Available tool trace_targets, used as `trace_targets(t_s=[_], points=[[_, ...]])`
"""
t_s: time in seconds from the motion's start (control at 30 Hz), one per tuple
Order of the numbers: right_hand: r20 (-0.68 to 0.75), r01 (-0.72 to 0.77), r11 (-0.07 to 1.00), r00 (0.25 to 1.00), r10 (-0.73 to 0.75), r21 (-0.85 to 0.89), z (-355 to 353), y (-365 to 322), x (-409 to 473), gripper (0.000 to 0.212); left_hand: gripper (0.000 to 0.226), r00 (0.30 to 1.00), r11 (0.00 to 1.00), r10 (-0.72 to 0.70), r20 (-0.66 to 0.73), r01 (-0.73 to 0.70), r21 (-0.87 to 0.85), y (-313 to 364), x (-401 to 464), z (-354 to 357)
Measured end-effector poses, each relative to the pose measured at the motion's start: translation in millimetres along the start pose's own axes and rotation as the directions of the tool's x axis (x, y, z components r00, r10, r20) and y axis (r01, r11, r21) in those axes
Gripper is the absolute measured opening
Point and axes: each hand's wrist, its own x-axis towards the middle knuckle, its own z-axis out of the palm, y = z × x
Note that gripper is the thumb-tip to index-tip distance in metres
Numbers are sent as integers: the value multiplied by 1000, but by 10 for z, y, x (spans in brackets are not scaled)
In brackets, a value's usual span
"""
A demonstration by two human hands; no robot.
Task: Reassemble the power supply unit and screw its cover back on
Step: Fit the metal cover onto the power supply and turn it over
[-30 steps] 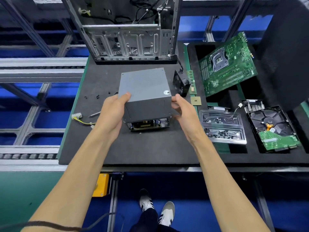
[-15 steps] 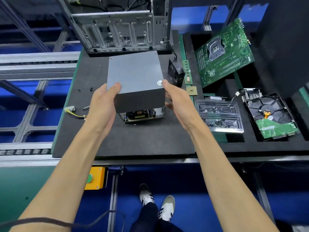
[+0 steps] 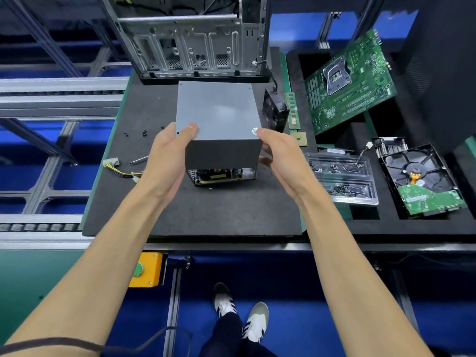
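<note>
Seating grey cover [image 3: 219, 117] over PSU base [image 3: 223, 176], mid black worktop [image 3: 195, 212], just in front of empty PC chassis [image 3: 190, 39]. Not fully down yet: board visible in gap along near edge. Best to lower evenly, keep cover square, check wire bundle [image 3: 121, 170] at left not trapped, line up screw holes before pressing home. Left hand [image 3: 168, 157] curled round cover's near-left corner, thumb on top. Right hand [image 3: 280, 157] wrapped on right side, thumb on top corner. Loose screws [image 3: 144, 133] on worktop, screwdriver [image 3: 138, 160] near.
</note>
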Motion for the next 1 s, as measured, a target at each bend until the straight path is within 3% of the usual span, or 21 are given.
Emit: trace_targets(t_s=[0.17, 0.23, 0.6, 1.0], points=[[0, 59, 995, 998, -59, -75, 68, -124, 36, 23, 29, 1000, 993, -15, 17, 17, -120, 20, 26, -53], [-7, 52, 996, 999, -52, -76, 86, -155, 49, 36, 31, 999, 989, -33, 30, 37, -146, 27, 53, -62], [-10, 21, 997, 1000, -22, -80, 61, -181, 52, 45, 32, 999, 991, -45, 11, 46, -129, 31, 73, -18], [0, 30, 996, 1000, -30, -84, 54, -70, 52, 26, 31, 997, 996, -71, -19, 70, -57, -114, 4, -44]])
